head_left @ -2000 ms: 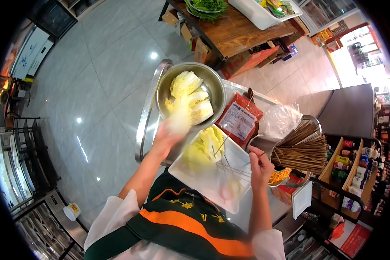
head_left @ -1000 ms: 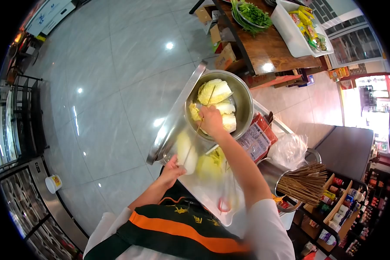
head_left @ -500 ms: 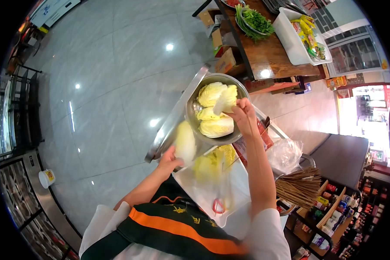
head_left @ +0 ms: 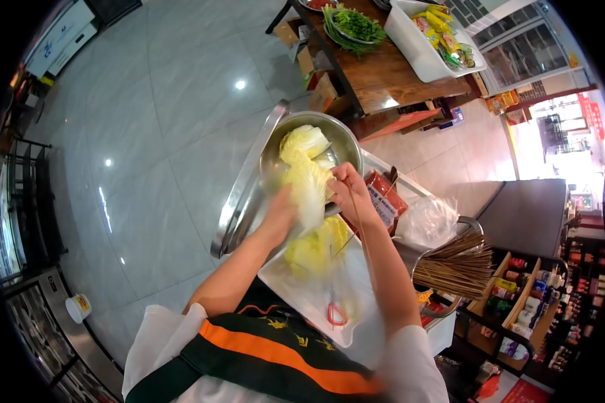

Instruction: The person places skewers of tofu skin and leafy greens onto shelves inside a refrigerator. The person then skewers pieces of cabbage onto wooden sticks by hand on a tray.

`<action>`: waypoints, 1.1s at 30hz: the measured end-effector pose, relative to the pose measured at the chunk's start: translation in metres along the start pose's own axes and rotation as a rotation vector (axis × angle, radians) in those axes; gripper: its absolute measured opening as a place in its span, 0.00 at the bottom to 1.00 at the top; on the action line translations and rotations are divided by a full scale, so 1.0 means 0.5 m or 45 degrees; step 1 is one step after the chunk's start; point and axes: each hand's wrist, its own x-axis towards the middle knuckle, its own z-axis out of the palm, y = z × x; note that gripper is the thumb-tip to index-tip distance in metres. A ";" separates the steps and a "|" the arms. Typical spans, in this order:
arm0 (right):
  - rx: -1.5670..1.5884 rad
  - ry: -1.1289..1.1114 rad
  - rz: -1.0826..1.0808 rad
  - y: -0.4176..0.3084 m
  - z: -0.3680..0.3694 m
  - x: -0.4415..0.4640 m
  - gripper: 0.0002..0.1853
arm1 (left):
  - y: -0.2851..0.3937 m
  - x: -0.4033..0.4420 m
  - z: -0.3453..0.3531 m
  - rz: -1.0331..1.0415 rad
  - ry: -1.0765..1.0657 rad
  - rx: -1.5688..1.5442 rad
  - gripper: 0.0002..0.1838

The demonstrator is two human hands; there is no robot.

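Well, the cabbage (head_left: 309, 191) lies between left fingers (head_left: 284, 199) and right fingers (head_left: 337, 180).

On the far wooden worktop (head_left: 383, 84), leafy greens (head_left: 357, 25) are sitting left of a white bin (head_left: 408, 50) that is holding yellow packets (head_left: 438, 23). Cardboard boxes (head_left: 325, 93) are standing underneath, and a white bucket (head_left: 78, 308) is standing at left.

Both hands now meet at the cabbage.
The pale yellow-green leafy cabbage (head_left: 308, 191) has moved over the round steel bowl (head_left: 348, 140); the bare left hand (head_left: 280, 209) is nearer the bare right hand (head_left: 349, 190).
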 end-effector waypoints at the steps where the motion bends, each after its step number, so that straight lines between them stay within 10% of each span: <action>1: 0.037 0.064 -0.077 0.006 -0.007 0.002 0.10 | 0.007 -0.005 0.000 -0.071 -0.067 -0.002 0.30; 6: -0.358 0.117 -0.319 0.009 -0.025 -0.008 0.11 | 0.037 -0.013 0.024 -0.330 -0.261 -0.439 0.29; 11: -0.518 0.246 -0.367 0.019 -0.026 -0.009 0.09 | -0.008 0.012 0.048 0.104 -0.036 0.410 0.30; 17: -1.782 0.532 -0.061 -0.110 -0.015 -0.122 0.03 | 0.006 0.041 0.046 -0.046 0.148 0.315 0.29; 20: -2.155 0.297 -0.886 -0.117 -0.036 -0.172 0.08 | 0.030 0.041 0.053 -0.019 0.006 0.161 0.28; 22: -1.306 0.455 -0.096 -0.115 -0.005 -0.227 0.10 | 0.034 0.046 0.058 0.010 0.020 0.078 0.27; 25: -1.453 0.482 0.172 -0.100 0.041 -0.292 0.13 | 0.047 0.049 0.069 0.041 0.028 -0.050 0.27; 28: -1.714 0.425 -0.220 -0.062 0.044 -0.335 0.21 | 0.064 0.044 0.083 0.003 0.050 -0.166 0.26; 33: -1.973 0.490 -0.026 -0.040 0.041 -0.384 0.28 | 0.060 0.041 0.088 0.010 0.081 -0.223 0.25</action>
